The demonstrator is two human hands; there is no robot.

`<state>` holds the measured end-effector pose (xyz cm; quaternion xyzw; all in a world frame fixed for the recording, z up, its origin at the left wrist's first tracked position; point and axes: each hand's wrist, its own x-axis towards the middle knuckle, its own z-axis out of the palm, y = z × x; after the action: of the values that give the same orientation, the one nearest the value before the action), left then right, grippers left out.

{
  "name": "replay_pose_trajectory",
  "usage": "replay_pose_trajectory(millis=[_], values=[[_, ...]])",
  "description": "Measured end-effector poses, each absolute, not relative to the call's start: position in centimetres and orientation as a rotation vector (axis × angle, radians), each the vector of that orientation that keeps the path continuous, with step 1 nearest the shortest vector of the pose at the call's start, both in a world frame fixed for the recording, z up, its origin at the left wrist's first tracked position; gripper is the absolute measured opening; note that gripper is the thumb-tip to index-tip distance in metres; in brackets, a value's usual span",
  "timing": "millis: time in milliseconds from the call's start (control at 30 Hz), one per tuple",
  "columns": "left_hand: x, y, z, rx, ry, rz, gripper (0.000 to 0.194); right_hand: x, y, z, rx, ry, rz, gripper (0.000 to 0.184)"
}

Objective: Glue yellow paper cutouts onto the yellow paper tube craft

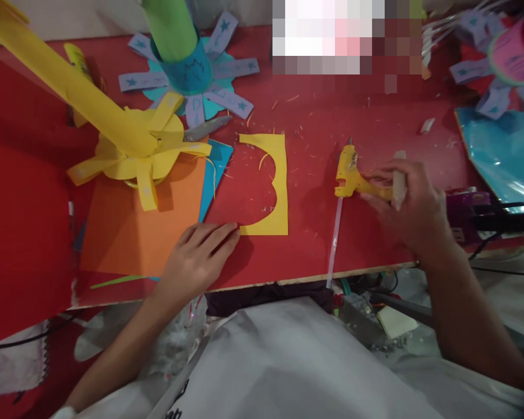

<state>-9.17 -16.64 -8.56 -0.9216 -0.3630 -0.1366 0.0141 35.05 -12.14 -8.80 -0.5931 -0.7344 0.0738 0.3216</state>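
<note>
My left hand (201, 250) lies flat with fingers stretched out, its fingertips touching the lower left end of a yellow paper cutout (282, 186) with a scalloped inner edge. On the right, my right hand (413, 201) has its thumb and fingers around the handle of a yellow glue gun (346, 169). A pale block-like piece (399, 180) shows at the handle's end; what it is I cannot tell. From the gun's rear a clear glue stick (335, 244) sticks out past the table's front edge. The nozzle points away from me.
A yellow paper flower (146, 137) with a long tube stands on orange paper (144, 233). Behind it are a blue-and-green paper piece (186, 67) and a grey blade (207, 128). Thin yellow scraps litter the red table (310, 110). A pink piece (513, 55) and blue wrapping (502, 157) lie right.
</note>
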Motion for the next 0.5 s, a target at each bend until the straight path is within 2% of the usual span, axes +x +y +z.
replay_pose_trajectory(millis=[267,500], values=[[-8.9,-16.5,-8.2,-2.846,-1.091,-0.425,0.033,37.8,-11.2,-12.0,-1.753,-1.836,0.097,0.047],[-8.8,-16.5,-8.0,-2.857,-1.103,-0.414,0.036,39.2,-8.0,-11.6,-1.911,-1.808,-0.068,0.055]])
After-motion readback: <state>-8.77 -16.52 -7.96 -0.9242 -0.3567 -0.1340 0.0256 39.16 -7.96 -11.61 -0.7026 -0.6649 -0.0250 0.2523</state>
